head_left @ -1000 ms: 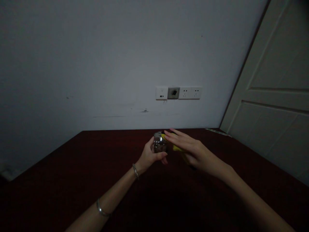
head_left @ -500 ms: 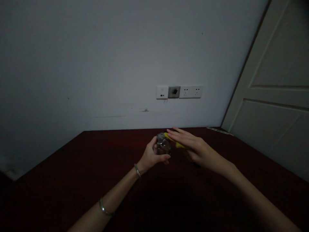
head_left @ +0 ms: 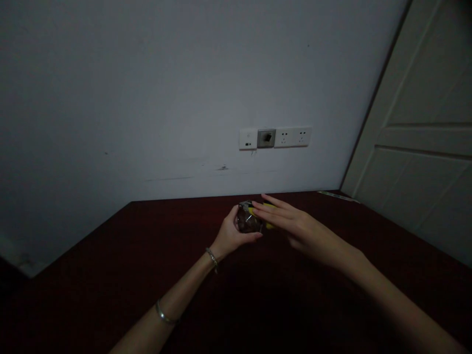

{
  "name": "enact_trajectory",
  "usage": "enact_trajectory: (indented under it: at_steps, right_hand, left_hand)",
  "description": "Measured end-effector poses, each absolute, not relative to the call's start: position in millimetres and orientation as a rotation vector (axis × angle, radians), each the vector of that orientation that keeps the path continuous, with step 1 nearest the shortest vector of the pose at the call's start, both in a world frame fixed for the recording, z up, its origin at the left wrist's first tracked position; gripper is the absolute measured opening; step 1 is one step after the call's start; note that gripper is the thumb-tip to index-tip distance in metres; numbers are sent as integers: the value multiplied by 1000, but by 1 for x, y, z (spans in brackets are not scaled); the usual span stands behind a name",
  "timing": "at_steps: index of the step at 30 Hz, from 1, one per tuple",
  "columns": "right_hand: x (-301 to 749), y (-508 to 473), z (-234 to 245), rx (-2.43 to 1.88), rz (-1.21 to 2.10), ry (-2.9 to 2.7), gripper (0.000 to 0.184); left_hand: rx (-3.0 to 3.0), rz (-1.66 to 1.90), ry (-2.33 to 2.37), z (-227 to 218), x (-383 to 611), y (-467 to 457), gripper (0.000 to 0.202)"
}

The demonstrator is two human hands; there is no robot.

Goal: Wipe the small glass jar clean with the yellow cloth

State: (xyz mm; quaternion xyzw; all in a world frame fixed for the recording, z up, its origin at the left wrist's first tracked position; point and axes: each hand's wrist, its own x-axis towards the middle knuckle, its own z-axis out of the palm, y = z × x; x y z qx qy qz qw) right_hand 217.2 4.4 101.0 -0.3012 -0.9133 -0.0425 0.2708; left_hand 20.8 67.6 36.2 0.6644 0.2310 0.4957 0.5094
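Observation:
My left hand is wrapped round a small clear glass jar with dark contents, holding it just above the dark red table. My right hand lies over a yellow cloth, fingers stretched flat, pressing it against the jar's right side. Most of the cloth is hidden under that hand. Bracelets sit on my left wrist and forearm.
A plain pale wall rises behind the table, with a row of sockets and a switch. A light panelled door stands at the right. A thin strip lies at the table's far right corner.
Both hands with the jar and cloth have shifted slightly up and away. The right hand has slid a little left over the jar, covering more of the yellow cloth.

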Motion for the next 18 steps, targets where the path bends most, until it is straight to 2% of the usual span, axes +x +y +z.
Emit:
enact_trajectory:
  at_steps: [9,18]
  right_hand:
    - [220,0,105,-792,-293,-2427,93]
    - [214,5,98,-822,-359,-2475,84]
  left_hand:
    - [1855,1159,679,27,18,71,75]
    - [1912,1165,736,34,24,64,76]
